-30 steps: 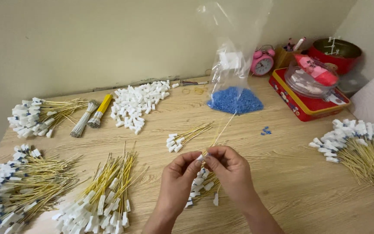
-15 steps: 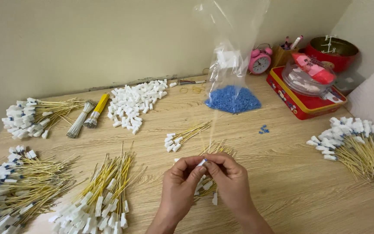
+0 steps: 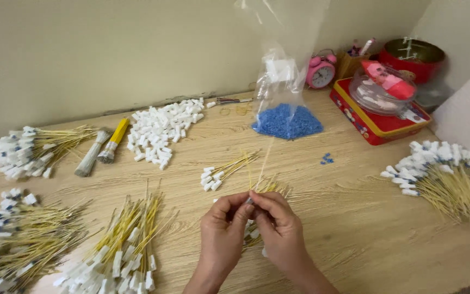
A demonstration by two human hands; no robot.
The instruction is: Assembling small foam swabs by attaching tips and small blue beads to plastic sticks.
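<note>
Since the earlier frames the two hands have been drawn a little lower in the frame, toward its bottom centre, and the thin yellow wire (image 3: 264, 163) pinched between them is now seen pointing up toward the middle of the picture. The left hand (image 3: 221, 237) and the right hand (image 3: 281, 234) are pressed together at the fingertips, both grasping the lower end of this wire, where a small white connector (image 3: 249, 201) seems to be held; it is mostly hidden by the fingers. The work on this one piece is judged to be still in hand, not finished. Under the hands a small loose bundle (image 3: 254, 231) of the same wires is lying on the wooden surface (image 3: 354, 218). Just above, a short bunch with white ends (image 3: 221, 171) is placed, and a clear bag of blue pieces (image 3: 286, 121) is standing further up
</note>
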